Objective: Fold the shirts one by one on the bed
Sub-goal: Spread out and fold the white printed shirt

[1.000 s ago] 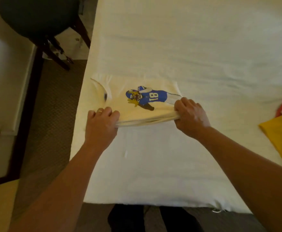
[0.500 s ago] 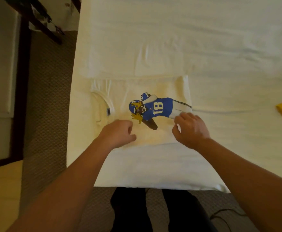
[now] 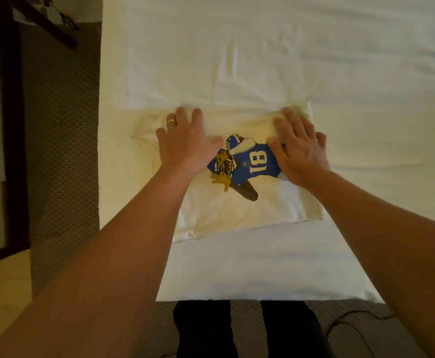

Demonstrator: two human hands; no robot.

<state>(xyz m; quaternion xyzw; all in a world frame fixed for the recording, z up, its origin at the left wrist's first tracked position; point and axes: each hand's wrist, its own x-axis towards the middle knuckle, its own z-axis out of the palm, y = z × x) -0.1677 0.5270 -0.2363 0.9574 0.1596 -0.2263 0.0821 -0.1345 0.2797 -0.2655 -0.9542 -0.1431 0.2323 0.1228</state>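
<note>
Folded cream shirt (image 3: 239,208) near the bed (image 3: 262,60) foot edge. Left hand (image 3: 185,143) and right hand (image 3: 299,151), fingers spread flat, press beside its number 18 print (image 3: 252,164), probably smoothing the fold.

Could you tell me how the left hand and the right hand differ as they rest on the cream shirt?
The left hand wears a ring; the right hand shows none. The left hand lies nearer the collar end, the right hand across the print's legs. Both press flat on the cream shirt.
</note>
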